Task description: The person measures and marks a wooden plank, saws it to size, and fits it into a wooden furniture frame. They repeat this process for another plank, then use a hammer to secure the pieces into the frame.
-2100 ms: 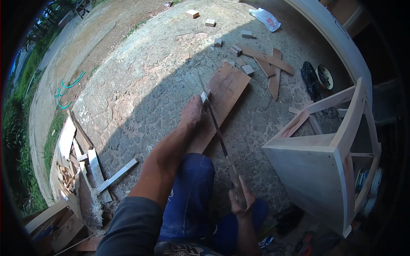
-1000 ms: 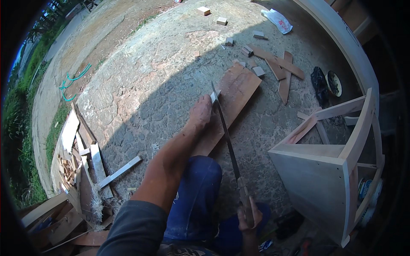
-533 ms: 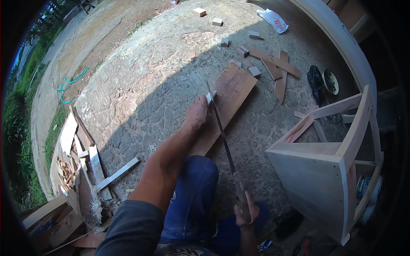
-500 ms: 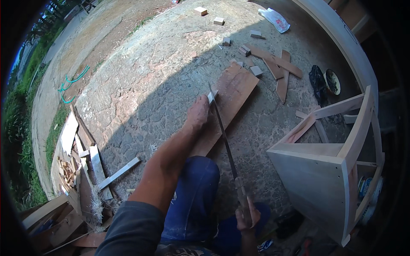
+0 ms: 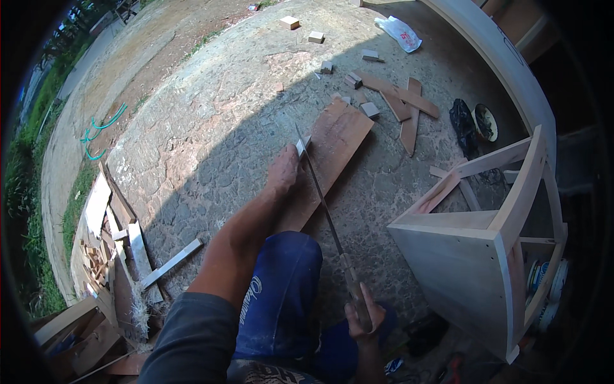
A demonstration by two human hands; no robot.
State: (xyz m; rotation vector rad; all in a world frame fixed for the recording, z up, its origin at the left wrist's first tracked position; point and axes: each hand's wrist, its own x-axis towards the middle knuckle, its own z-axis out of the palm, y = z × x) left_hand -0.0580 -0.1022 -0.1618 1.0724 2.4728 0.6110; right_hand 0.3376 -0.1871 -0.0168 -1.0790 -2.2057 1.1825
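My left hand (image 5: 284, 174) presses down on a small pale wood piece (image 5: 302, 146) that lies on a reddish-brown board (image 5: 332, 144) on the stone ground. My right hand (image 5: 362, 315) grips the wooden handle of a long hand saw (image 5: 323, 203). The blade runs from that handle up to the small piece, right beside my left fingers. My knee in blue trousers (image 5: 281, 288) rests on the near end of the board.
A pale wooden cabinet frame (image 5: 486, 256) stands at the right. Loose planks (image 5: 403, 102) and small blocks (image 5: 316, 37) lie beyond the board. Scrap wood (image 5: 109, 237) is piled at the left. A white bag (image 5: 398, 32) and a dark bowl (image 5: 486, 121) lie further back.
The saw has slid back and forth along the small piece, with my right hand drawing toward me. My left hand has stayed on the piece.
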